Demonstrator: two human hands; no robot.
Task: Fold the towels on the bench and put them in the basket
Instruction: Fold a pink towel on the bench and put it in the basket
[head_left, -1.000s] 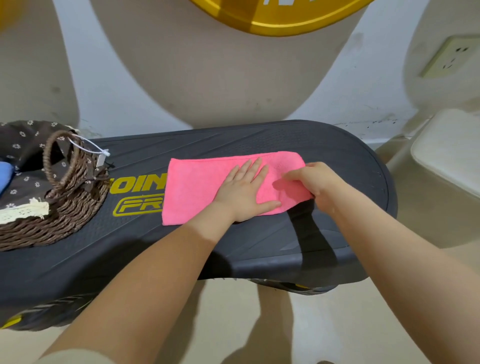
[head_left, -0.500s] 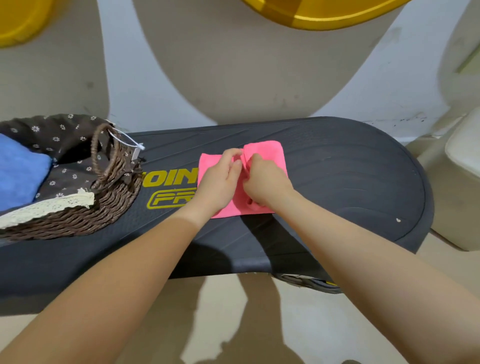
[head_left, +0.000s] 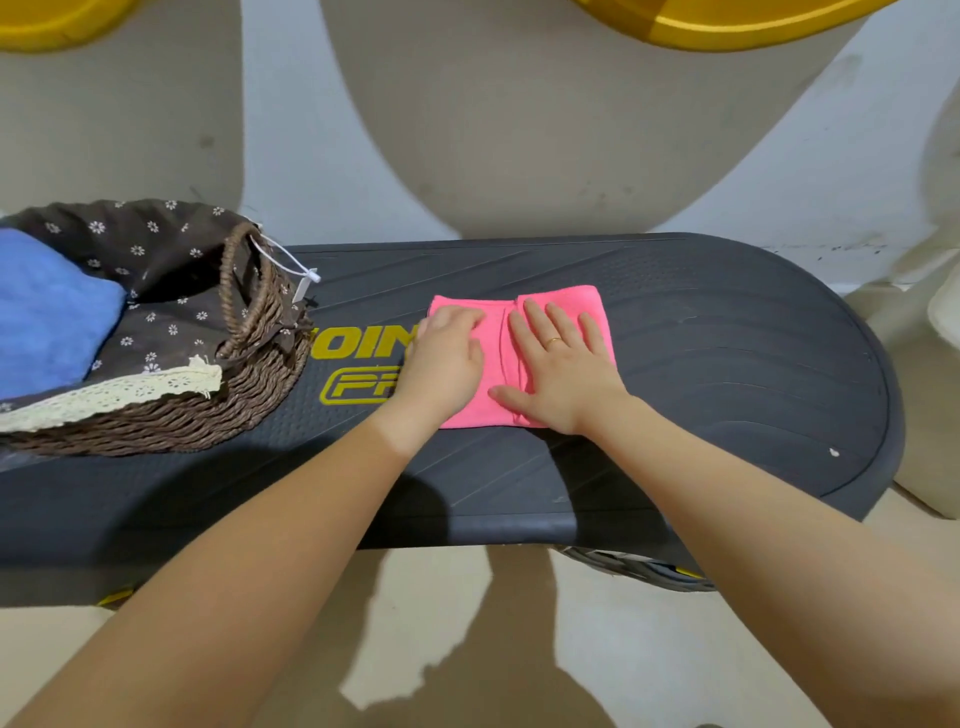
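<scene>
A pink towel (head_left: 496, 364), folded into a small rectangle, lies on the dark grey bench (head_left: 727, 374) near its middle. My left hand (head_left: 447, 358) rests on the towel's left part with its fingers bent over the top left corner. My right hand (head_left: 558, 369), wearing a ring, presses flat on the towel's right half with fingers spread. A brown wicker basket (head_left: 208, 410) with a flowered dark lining stands at the bench's left end. A folded blue towel (head_left: 47, 317) lies inside it.
Yellow lettering (head_left: 358, 343) is printed on the bench between basket and towel. A white tag (head_left: 304, 280) hangs from the basket handle. A pale cushioned object (head_left: 935, 364) stands just right of the bench. The wall runs close behind.
The long pink towel was folded in half from the right, and my right hand went from pinching its end to pressing flat. The view shifted right and the basket shows more.
</scene>
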